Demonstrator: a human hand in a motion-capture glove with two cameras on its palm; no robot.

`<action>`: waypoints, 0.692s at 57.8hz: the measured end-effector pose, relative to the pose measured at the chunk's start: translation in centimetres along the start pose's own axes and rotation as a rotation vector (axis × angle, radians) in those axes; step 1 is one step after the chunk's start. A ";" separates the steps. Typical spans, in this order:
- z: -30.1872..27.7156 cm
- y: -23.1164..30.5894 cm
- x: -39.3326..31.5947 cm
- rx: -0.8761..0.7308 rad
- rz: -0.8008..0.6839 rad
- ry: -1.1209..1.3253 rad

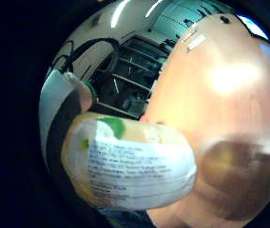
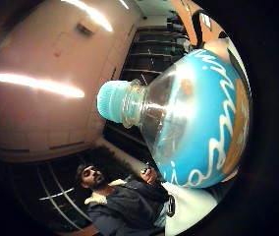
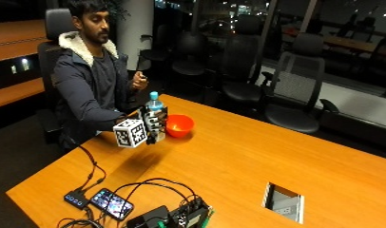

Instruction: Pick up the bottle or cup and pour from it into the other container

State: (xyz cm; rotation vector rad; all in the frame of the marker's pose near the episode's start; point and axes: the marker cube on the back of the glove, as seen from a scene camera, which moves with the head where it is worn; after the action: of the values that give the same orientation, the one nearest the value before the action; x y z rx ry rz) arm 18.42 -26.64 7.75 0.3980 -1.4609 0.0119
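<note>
In the outside view my gloved right hand (image 3: 152,127) grips a clear bottle (image 3: 156,112) with a light blue cap (image 3: 155,95) and blue label, held upright above the wooden table (image 3: 244,156). An orange bowl (image 3: 179,125) sits on the table just beside the bottle, on the side away from the person. The thumb side palm view is filled by the bottle (image 2: 198,123), cap (image 2: 112,101) on, close to the palm. In the little finger side palm view a white printed label of the bottle (image 1: 135,166) is wrapped by a finger (image 1: 220,142).
A phone (image 3: 112,202), a small hub (image 3: 74,198) and a tangle of black cables and devices (image 3: 174,216) lie near the table's front edge. A rectangular cable hatch (image 3: 284,202) opens in the tabletop. Office chairs (image 3: 294,90) stand behind the table.
</note>
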 end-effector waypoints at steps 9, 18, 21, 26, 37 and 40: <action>1.4 -0.9 -6.7 0.012 -0.059 0.157; 3.8 -0.9 -9.0 -0.021 -0.072 0.487; 4.6 -0.8 -9.3 -0.032 -0.061 0.581; 6.4 -0.4 -9.3 -0.050 -0.046 0.711; 7.8 -1.1 -8.5 -0.160 -0.048 1.019; 7.4 -2.0 -8.5 -0.176 -0.028 1.074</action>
State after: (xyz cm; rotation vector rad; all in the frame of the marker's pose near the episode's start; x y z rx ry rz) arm 10.79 -28.55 -0.59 0.2006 -0.3907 0.0637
